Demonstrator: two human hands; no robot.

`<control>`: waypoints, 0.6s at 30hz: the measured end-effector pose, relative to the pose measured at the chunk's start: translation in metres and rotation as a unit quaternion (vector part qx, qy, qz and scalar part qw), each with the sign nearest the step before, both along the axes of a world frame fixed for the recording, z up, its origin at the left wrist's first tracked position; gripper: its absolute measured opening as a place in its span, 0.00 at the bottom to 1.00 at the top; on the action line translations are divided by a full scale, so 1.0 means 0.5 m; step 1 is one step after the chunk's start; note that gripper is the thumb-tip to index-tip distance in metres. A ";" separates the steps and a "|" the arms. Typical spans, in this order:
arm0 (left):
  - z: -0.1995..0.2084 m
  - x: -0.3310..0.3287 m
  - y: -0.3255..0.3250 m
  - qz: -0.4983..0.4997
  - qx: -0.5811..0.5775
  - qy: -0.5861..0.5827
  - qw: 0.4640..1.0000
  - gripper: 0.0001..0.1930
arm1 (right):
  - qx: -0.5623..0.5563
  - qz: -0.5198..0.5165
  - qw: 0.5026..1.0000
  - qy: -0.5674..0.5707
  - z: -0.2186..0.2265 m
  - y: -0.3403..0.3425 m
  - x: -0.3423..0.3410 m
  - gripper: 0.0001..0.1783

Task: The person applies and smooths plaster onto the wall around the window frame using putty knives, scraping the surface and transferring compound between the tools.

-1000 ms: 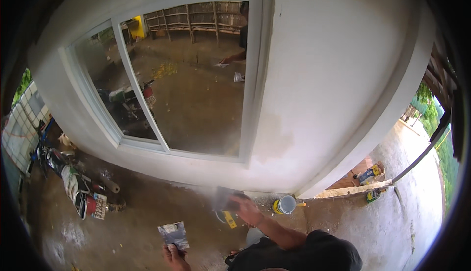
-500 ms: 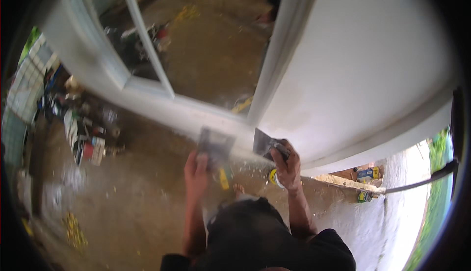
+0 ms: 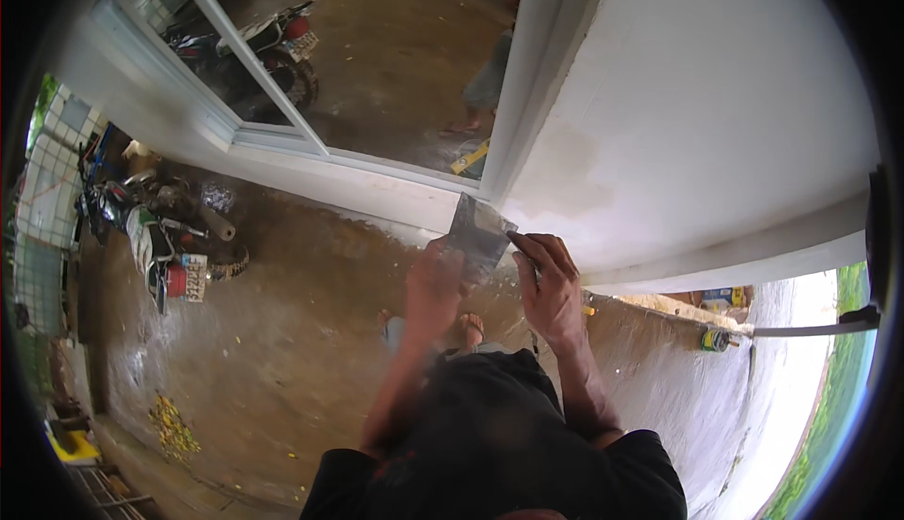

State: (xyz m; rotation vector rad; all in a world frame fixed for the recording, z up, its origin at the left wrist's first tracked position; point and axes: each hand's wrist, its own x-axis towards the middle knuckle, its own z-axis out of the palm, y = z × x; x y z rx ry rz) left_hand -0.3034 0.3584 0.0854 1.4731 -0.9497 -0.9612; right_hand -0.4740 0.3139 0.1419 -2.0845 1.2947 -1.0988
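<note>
My left hand (image 3: 435,285) is closed and slightly blurred, gripping a broad, dark grey putty knife (image 3: 478,245) by its lower end. Its blade points up toward the window's lower corner. Close beside it, my right hand (image 3: 551,287) is closed with bent fingers at the blade's right edge. A second putty knife is in this hand, mostly hidden by the fingers and overlapping the first blade. Both hands are held in front of my body, below the white wall (image 3: 697,134) and the window frame (image 3: 400,170). A damp-looking beige patch marks the wall beside the frame.
The window glass (image 3: 395,87) reflects the yard. A motorcycle (image 3: 160,238) stands on the wet brown floor (image 3: 282,332) at left. Yellow leaves (image 3: 174,428) lie lower left. A small green can (image 3: 716,339) sits on the ledge at right. My feet (image 3: 473,327) show below my hands.
The two putty knives were apart; now the left one has moved right and up, and the blades come together at my right fingers. The view has also shifted, and the can near my right wrist is hidden.
</note>
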 end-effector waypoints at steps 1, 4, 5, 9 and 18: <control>0.002 0.008 -0.008 -0.014 0.007 0.000 1.000 0.19 | 0.001 0.006 1.000 0.017 -0.006 -0.006 0.009 0.14; -0.004 0.043 -0.029 -0.037 0.032 0.003 0.999 0.16 | 0.000 0.013 0.998 0.054 -0.012 -0.028 0.050 0.14; -0.007 0.060 -0.036 -0.041 0.045 0.004 0.998 0.12 | -0.006 0.020 0.997 0.074 -0.015 -0.036 0.068 0.14; -0.017 0.141 -0.098 -0.086 0.065 -0.044 0.993 0.14 | -0.005 0.047 0.992 0.116 -0.035 -0.085 0.132 0.15; -0.123 0.573 -0.227 -0.132 0.132 0.019 0.982 0.22 | 0.186 0.007 0.885 -0.428 -0.119 -0.106 0.250 0.16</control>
